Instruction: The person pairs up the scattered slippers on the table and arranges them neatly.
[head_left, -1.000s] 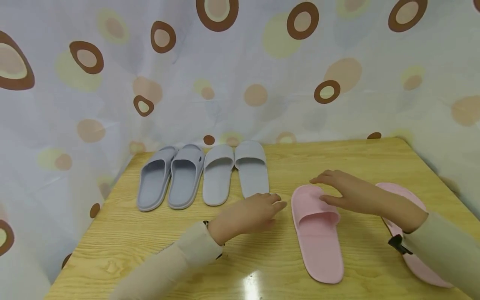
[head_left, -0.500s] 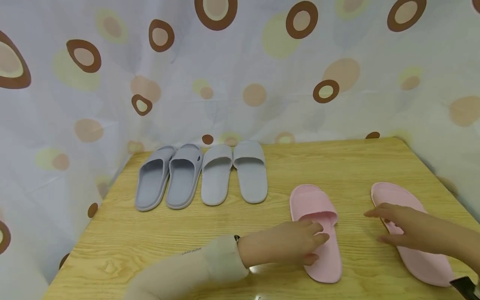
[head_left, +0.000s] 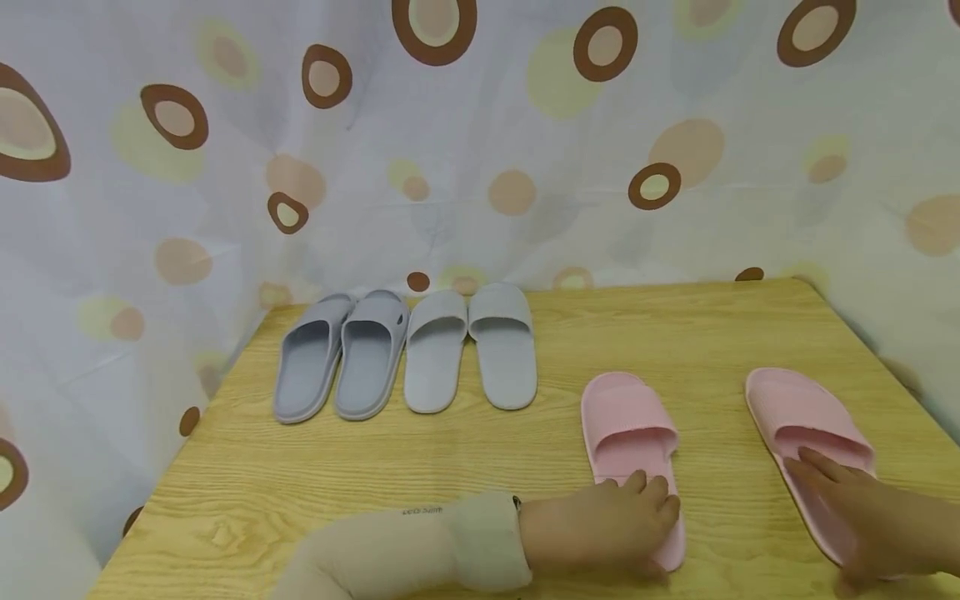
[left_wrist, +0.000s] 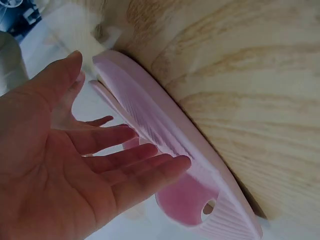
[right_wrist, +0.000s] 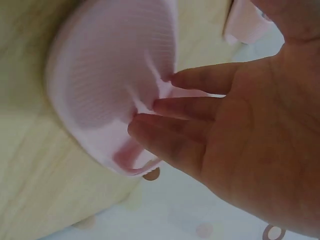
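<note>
Two pink slippers lie apart on the right of the table, toes pointing away. Over the heel half of the nearer-centre pink slipper [head_left: 630, 417] is my left hand [head_left: 611, 525]. Its fingers [left_wrist: 150, 185] look loosely extended in the left wrist view, close to the slipper's sole; whether they touch it I cannot tell. My right hand [head_left: 877, 525] reaches over the heel half of the far-right pink slipper [head_left: 806, 408]. In the right wrist view its extended fingertips [right_wrist: 142, 127] meet or nearly meet the ribbed insole. Both heels are partly hidden by the hands.
Along the back left stand a pair of blue-grey slippers [head_left: 367, 367] and a pair of light grey slippers [head_left: 506, 358], side by side. The wooden table [head_left: 300, 492] ends at a dotted curtain [head_left: 465, 233] at the back and sides.
Both hands have come down and nearer, from around the left pink slipper's toe. The left moved right to that slipper's heel, the right to the far-right slipper. The slippers have stayed put.
</note>
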